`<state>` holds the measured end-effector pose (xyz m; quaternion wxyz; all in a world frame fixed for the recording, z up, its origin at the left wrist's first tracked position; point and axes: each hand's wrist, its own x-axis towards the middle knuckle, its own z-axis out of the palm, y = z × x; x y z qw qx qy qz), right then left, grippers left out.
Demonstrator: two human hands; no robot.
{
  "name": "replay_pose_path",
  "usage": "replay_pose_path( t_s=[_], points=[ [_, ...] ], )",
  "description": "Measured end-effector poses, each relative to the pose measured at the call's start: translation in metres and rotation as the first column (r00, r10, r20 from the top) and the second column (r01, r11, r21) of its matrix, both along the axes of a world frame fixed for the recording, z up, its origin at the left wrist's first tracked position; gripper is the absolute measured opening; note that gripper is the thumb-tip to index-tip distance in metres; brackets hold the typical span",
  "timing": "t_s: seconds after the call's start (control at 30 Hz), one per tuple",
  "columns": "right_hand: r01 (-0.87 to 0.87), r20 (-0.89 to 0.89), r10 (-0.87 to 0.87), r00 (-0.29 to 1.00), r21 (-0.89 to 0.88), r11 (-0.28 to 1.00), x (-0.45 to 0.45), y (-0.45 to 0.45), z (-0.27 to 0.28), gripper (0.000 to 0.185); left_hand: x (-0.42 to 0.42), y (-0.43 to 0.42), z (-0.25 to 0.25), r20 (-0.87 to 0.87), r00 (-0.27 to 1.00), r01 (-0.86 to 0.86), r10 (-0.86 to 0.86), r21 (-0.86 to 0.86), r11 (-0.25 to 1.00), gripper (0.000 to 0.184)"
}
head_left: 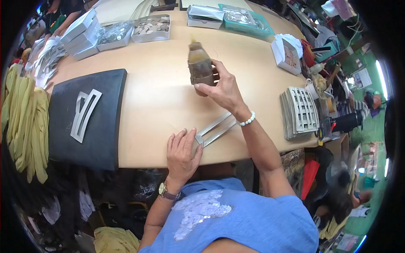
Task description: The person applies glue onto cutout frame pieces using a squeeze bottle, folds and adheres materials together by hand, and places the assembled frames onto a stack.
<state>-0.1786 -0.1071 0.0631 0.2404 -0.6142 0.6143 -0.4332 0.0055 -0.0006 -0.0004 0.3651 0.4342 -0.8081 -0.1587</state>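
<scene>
Held above the table in my right hand point(223, 86) is a stained brown bottle point(200, 63) with a narrow yellowish tip pointing away from me. My fingers wrap round its lower part. My left hand point(183, 151) lies flat near the table's front edge, fingers stretched out. Its fingertips are beside the near end of a pale, slotted flat frame point(215, 134), and I cannot tell whether they press on it. The frame's far end is hidden behind my right wrist. Two similar curved pale pieces point(86, 114) lie overlapping on a black board point(105, 139) at the left.
A stack of slotted, woven-looking panels point(300, 110) stands at the right edge. Boxes of small pieces point(151, 28) line the back, along with a teal tray point(259, 31). Yellow cloth strips point(25, 122) hang at the far left. Another person's arm point(69, 23) shows at the back left.
</scene>
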Motion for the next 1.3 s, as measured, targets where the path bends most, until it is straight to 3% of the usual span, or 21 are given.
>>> replay_pose_path(
  t_s=[0.07,0.2,0.3,0.33,0.43,0.53,0.73,0.93,1.03,1.2,1.3],
  points=[
    [-0.028,-0.188,0.027,0.982,-0.002,1.0,-0.008,-0.002,0.005,0.054,0.0,0.0,0.001,0.012,1.0,0.002,-0.002,-0.009,1.0,0.049],
    [-0.032,-0.443,0.105,0.89,0.17,0.985,-0.019,-0.002,-0.002,0.049,-0.001,0.0,0.002,0.008,1.0,-0.008,0.008,-0.004,1.0,0.048],
    [-0.009,-0.083,0.027,0.996,0.213,0.977,-0.045,0.007,-0.011,0.043,-0.002,-0.001,0.001,-0.008,1.0,-0.011,0.011,0.007,1.0,0.049],
    [0.072,-0.16,-0.064,0.985,0.045,0.996,-0.057,0.012,-0.015,0.035,-0.002,0.0,0.001,-0.012,1.0,-0.019,0.019,0.013,1.0,0.049],
    [0.265,-0.409,-0.151,0.9,0.236,0.935,-0.076,0.053,0.001,0.033,-0.003,-0.001,0.003,-0.023,0.999,-0.026,0.026,0.028,0.999,0.049],
    [0.303,-0.517,-0.119,0.848,0.289,0.908,-0.069,0.083,-0.008,0.03,-0.002,-0.001,0.003,-0.029,0.999,-0.016,0.017,0.04,0.999,0.05],
    [0.248,-0.401,-0.132,0.907,0.253,0.935,-0.065,0.096,-0.016,0.029,-0.002,-0.003,0.003,-0.01,1.0,-0.005,0.005,0.031,0.999,0.049],
    [0.204,-0.298,-0.16,0.941,0.124,0.971,-0.062,0.098,0.019,0.024,-0.002,-0.003,0.005,-0.036,0.999,0.005,-0.005,0.012,1.0,0.05],
    [0.169,-0.173,-0.144,0.974,0.141,0.975,-0.06,0.095,0.03,0.02,-0.003,-0.003,0.002,-0.047,0.999,0.016,-0.015,0.011,1.0,0.051],
    [0.032,0.241,-0.098,0.966,0.262,0.965,-0.077,0.09,0.027,0.015,-0.004,-0.001,0.001,-0.027,1.0,0.016,-0.015,0.017,1.0,0.051],
    [0.122,0.314,-0.175,0.933,0.181,0.976,-0.096,0.111,0.044,0.013,-0.003,-0.001,0.002,-0.023,1.0,0.014,-0.013,0.041,0.999,0.05]
  ],
)
